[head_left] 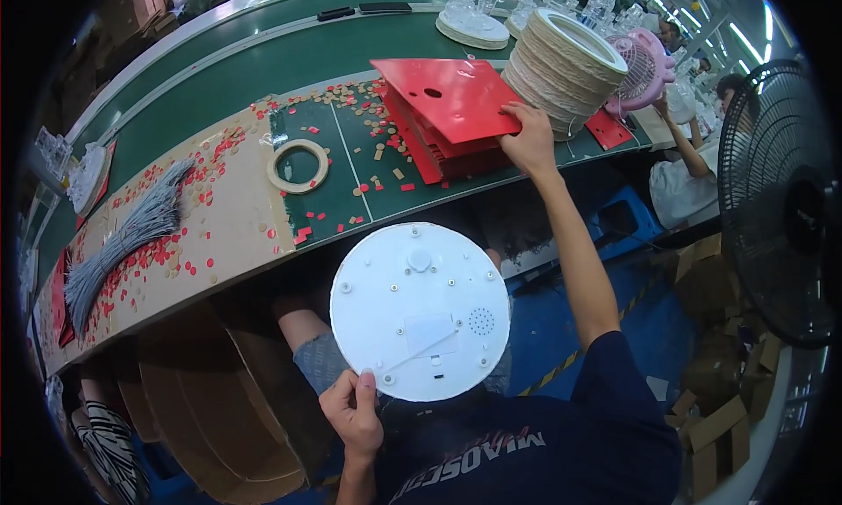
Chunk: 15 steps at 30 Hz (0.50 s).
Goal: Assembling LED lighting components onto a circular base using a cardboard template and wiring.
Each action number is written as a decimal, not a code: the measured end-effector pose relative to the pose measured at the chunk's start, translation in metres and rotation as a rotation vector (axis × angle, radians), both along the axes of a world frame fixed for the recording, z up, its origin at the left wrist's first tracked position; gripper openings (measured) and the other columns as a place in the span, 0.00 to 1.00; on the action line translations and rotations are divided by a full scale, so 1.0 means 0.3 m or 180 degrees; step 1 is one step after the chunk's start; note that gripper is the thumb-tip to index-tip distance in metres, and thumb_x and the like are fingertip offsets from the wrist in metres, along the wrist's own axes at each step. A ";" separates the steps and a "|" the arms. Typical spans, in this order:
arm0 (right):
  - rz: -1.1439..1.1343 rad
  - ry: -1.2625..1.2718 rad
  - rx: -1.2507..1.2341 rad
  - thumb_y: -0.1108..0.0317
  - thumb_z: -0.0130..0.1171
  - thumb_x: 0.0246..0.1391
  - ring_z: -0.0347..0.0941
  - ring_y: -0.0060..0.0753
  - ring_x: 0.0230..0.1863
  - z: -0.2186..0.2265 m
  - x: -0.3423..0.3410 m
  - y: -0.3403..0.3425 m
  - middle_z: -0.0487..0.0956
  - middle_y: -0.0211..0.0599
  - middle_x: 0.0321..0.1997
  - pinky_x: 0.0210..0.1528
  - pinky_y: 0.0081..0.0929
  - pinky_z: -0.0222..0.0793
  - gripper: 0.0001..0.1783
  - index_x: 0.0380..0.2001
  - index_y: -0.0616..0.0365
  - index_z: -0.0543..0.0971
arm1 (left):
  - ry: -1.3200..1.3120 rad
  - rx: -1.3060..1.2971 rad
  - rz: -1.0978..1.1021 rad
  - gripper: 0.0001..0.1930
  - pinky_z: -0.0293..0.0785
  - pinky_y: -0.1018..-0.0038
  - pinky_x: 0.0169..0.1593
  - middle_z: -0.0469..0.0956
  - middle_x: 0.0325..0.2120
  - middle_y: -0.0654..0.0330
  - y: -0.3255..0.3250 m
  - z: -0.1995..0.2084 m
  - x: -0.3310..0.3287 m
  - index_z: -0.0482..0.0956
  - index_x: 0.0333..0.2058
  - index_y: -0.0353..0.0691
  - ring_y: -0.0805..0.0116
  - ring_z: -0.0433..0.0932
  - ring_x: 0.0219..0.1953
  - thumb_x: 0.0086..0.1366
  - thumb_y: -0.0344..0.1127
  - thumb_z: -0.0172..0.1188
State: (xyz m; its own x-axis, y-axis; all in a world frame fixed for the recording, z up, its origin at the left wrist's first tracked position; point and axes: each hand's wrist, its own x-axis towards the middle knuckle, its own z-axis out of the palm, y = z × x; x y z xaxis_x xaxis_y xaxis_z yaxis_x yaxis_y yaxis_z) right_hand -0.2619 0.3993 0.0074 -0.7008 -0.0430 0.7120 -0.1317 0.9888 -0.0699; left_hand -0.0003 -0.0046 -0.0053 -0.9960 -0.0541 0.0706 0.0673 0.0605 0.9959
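A white round base plate (412,308) with screws, a cluster of small holes and a pale square label hangs in front of my body. My left hand (353,413) pinches its lower left rim between thumb and fingers. Farther off, my right hand (529,141) grips the near right corner of a red sheet (452,97) with a dark oval hole. This sheet lies tilted on top of a stack of red sheets (421,145) on the bench. My right fingertips are partly hidden by the sheet's edge.
On the green bench (320,180) lie a tape roll (298,166), a bundle of grey wires (123,242) and scattered red and tan cut-outs. Stacked round pieces (561,75) and a pink fan (642,66) stand at right. A black fan (781,202) rises nearer. Another person (693,171) sits beyond.
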 end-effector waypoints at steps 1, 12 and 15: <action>0.0016 0.0006 0.0001 0.62 0.70 0.45 0.81 0.48 0.52 -0.009 0.001 -0.009 0.85 0.43 0.50 0.56 0.42 0.74 0.30 0.55 0.55 0.80 | -0.0018 0.0001 -0.0011 0.22 0.51 0.79 0.23 0.65 0.12 0.69 -0.001 -0.001 0.001 0.66 0.18 0.38 0.83 0.60 0.17 0.73 0.35 0.56; -0.0141 -0.0519 -0.1653 0.67 0.71 0.51 0.85 0.43 0.43 0.016 -0.003 0.074 0.87 0.43 0.41 0.47 0.32 0.77 0.19 0.48 0.52 0.86 | -0.0061 0.0061 -0.0022 0.21 0.52 0.80 0.23 0.66 0.12 0.69 -0.006 0.000 0.002 0.67 0.18 0.38 0.83 0.61 0.17 0.72 0.35 0.57; -0.0246 -0.0434 -0.1782 0.61 0.68 0.58 0.86 0.41 0.42 0.016 0.000 0.056 0.87 0.46 0.38 0.46 0.32 0.76 0.15 0.46 0.53 0.87 | -0.0036 0.0068 -0.0023 0.21 0.51 0.79 0.23 0.66 0.12 0.69 -0.005 -0.004 0.001 0.67 0.18 0.38 0.83 0.61 0.17 0.72 0.36 0.57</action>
State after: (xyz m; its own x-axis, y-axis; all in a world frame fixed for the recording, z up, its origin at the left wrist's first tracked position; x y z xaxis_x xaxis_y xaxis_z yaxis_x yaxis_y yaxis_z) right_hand -0.2619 0.4162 0.0122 -0.7739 0.3690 0.5148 -0.0138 0.8027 -0.5962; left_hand -0.0001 -0.0061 -0.0065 -0.9971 -0.0483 0.0583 0.0564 0.0387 0.9977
